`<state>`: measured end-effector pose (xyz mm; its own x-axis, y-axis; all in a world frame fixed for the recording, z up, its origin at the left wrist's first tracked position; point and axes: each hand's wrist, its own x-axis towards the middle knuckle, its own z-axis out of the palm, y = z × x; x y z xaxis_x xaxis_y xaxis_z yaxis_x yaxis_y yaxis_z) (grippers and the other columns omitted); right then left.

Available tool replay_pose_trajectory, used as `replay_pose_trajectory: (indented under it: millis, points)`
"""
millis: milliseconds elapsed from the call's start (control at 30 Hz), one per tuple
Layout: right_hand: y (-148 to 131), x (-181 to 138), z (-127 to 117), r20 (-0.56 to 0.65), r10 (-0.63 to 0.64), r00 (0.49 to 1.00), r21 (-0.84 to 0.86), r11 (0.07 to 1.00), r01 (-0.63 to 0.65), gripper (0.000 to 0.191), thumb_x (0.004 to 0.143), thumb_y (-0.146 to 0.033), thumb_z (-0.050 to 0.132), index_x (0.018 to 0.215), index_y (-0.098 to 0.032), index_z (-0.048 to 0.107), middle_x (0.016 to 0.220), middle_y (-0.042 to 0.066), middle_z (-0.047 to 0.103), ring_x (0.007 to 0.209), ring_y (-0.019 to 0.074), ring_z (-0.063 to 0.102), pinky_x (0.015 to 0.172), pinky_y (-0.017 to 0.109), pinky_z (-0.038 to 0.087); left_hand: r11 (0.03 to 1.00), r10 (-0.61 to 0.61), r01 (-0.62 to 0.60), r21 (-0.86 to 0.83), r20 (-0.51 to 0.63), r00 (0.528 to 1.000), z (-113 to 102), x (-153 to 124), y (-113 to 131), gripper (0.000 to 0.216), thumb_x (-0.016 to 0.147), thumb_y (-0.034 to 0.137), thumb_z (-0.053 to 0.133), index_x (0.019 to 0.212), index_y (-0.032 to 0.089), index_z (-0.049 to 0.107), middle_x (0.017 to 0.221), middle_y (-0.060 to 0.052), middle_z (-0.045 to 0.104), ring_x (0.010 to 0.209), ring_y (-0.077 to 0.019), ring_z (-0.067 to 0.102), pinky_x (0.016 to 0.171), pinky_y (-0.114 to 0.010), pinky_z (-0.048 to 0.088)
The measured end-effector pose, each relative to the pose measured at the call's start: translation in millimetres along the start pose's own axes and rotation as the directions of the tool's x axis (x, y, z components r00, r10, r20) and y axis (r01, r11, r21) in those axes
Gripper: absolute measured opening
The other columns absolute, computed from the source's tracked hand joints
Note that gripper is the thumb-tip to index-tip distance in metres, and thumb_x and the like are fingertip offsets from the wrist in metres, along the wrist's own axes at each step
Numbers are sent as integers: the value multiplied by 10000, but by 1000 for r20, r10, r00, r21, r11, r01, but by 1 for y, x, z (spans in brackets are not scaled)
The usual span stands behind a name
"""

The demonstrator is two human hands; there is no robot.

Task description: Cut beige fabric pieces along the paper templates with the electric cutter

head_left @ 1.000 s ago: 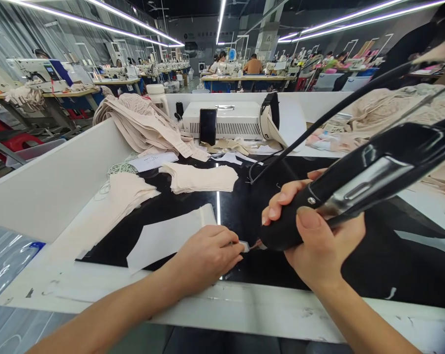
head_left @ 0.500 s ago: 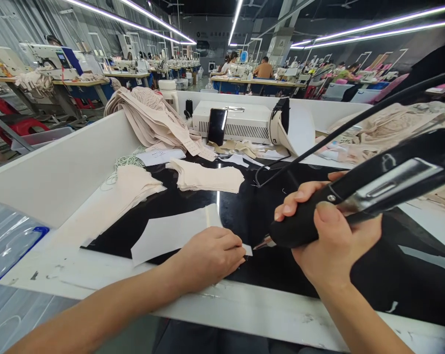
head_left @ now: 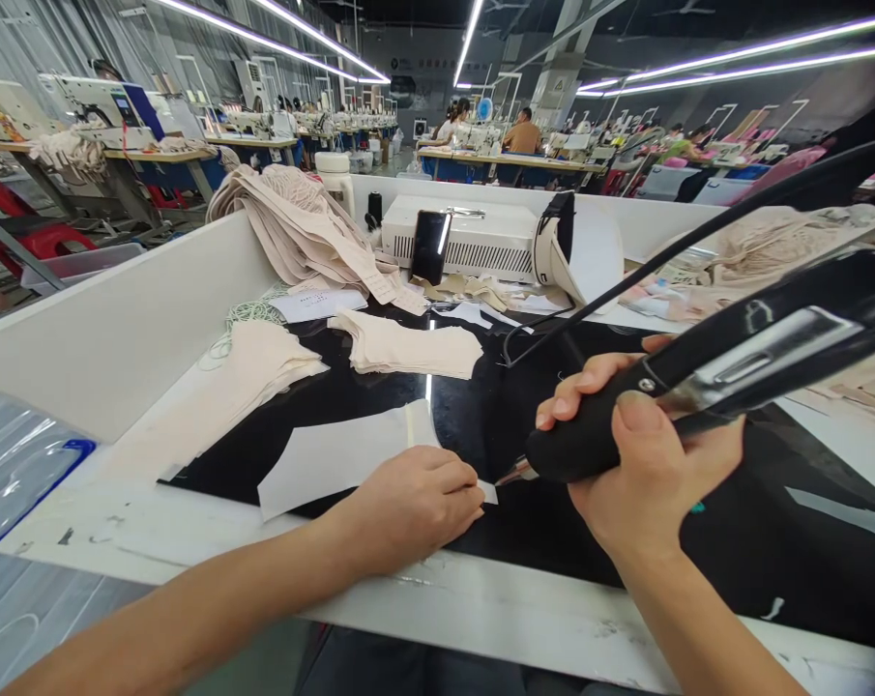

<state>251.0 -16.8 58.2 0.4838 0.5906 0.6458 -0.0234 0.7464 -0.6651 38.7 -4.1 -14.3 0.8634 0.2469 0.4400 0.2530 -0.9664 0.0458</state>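
My left hand [head_left: 419,498] rests on the black work surface [head_left: 510,406], its fingers bunched and pressing on a flat white cut piece [head_left: 339,454]. A short white end [head_left: 488,492] sticks out past the fingertips; the part under the hand is hidden. My right hand [head_left: 640,454] is wrapped round a black corded handheld tool [head_left: 578,449] with a silver lever. The tool's pointed metal tip [head_left: 515,474] is at the white end's edge; whether they touch I cannot tell. Beyond my left hand lies a stack of cream fabric pieces [head_left: 415,346].
Another cream fabric stack [head_left: 267,362] and green thread [head_left: 252,314] lie at left. At the back stand a white vented box [head_left: 473,242], a phone [head_left: 429,246] and piled beige fabric [head_left: 299,227]. White side panels [head_left: 118,329] border the table. A cable [head_left: 669,256] crosses at right.
My right hand and the tool have shifted very slightly left, the tip staying by the white end. My left hand holds its place. The view has tilted a little.
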Motion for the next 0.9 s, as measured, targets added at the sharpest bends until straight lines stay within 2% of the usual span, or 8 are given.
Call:
replay_pose_trajectory:
  millis: [133, 300, 400, 567, 733, 900]
  points:
    - [2, -3, 0, 18, -9, 1000, -22, 1000, 9, 493, 940, -491, 1087, 1253, -341, 737, 912, -60, 790, 573, 180, 719, 488, 331, 648, 1000, 17, -17, 7, -23, 1000, 0, 0, 0, 279, 1321, 164, 643, 1129, 162, 845, 1116, -83, 869, 1109, -229, 870, 1045, -382, 727]
    - [1, -3, 0, 7, 8, 1000, -14, 1000, -8, 453, 943, -400, 1086, 1238, -319, 752, 917, -51, 798, 573, 173, 721, 497, 331, 666, 1000, 16, -16, 8, -53, 998, 1, 1, 0, 309, 1331, 170, 623, 1104, 163, 833, 1096, -74, 859, 1063, -222, 865, 1011, -382, 727]
    - [-3, -3, -1, 3, 24, 1000, 29, 999, -24, 418, 934, -355, 1078, 1233, -321, 789, 916, -50, 799, 585, 185, 737, 486, 339, 672, 1000, 12, -12, 13, -28, 1000, 1, 1, 0, 312, 1336, 178, 614, 1111, 171, 830, 1097, -72, 861, 1075, -218, 861, 1029, -379, 727]
    - [-10, -7, -2, 12, 30, 999, 40, 999, -31, 440, 925, -390, 1089, 1248, -321, 798, 897, -47, 762, 573, 199, 726, 457, 353, 652, 1000, 3, -3, 10, -9, 1000, 0, 1, 0, 247, 1315, 175, 669, 1136, 178, 840, 1132, -80, 867, 1104, -226, 863, 1046, -388, 730]
    - [-10, -11, -2, 21, 36, 999, -2, 999, -36, 469, 927, -425, 1095, 1255, -314, 779, 899, -50, 766, 576, 187, 733, 474, 337, 668, 999, 23, -22, 30, -34, 999, -2, 2, 0, 293, 1326, 176, 638, 1130, 166, 856, 1129, -94, 868, 1097, -225, 857, 1057, -370, 723]
    - [-10, -11, -3, 30, 38, 999, -24, 999, -38, 485, 940, -462, 1101, 1265, -315, 772, 902, -52, 765, 586, 176, 731, 488, 326, 674, 996, -68, 67, -63, -23, 997, -7, -2, -1, 322, 1342, 225, 604, 1162, 177, 867, 1159, -91, 862, 1082, -224, 853, 1083, -356, 711]
